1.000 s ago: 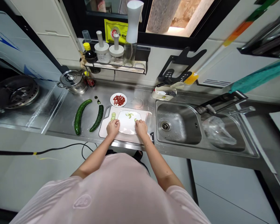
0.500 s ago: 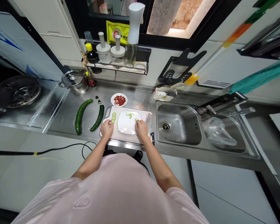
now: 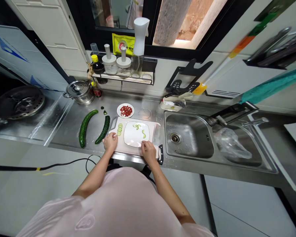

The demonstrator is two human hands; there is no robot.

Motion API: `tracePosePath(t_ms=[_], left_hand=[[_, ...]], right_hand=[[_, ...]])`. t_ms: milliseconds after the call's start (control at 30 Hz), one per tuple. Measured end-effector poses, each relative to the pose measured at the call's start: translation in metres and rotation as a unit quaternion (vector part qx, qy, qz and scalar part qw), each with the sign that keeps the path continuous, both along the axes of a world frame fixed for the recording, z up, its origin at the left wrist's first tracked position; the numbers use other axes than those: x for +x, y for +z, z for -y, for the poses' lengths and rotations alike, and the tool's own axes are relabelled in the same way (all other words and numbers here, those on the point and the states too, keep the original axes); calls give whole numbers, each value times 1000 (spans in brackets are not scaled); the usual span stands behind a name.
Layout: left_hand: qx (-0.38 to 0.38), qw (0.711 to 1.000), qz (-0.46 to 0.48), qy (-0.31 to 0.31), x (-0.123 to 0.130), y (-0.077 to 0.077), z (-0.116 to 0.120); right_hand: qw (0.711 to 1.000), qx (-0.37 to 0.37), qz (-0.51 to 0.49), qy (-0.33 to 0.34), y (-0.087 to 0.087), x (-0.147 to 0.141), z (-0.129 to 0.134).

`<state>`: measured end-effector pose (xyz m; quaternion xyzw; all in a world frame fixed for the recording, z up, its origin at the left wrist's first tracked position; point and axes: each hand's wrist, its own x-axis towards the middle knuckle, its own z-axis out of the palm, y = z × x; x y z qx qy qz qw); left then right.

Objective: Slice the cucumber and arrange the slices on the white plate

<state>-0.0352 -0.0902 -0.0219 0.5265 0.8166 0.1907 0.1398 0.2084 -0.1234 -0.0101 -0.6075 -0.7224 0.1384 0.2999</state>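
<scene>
My left hand rests at the left edge of the pale cutting board, its fingers drawn together just below a row of overlapping cucumber slices. Anything between those fingertips is too small to make out. At the lower right rim of the white squarish plate, my right hand has its fingers curled in a pinch; what they hold, if anything, is hidden. On the plate lie a fan of cut cucumber pieces near the top and a smaller group of cucumber pieces on the right.
Left of the board lie a long cucumber and a shorter cut cucumber. Behind it stands a small plate of chopped red pieces. A black knife handle juts out at the board's right, beside the sink.
My right hand has moved down the plate's right side, and cucumber pieces now show where its fingertips were. My left hand has drawn back slightly from the slices. The view has tilted a little.
</scene>
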Motion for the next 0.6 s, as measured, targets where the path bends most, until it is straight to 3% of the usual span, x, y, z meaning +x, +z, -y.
tracePosePath(t_ms=[600], left_hand=[[-50, 998, -22, 13, 7, 3, -12]], right_hand=[[1000, -12, -25, -10, 3, 6, -5]])
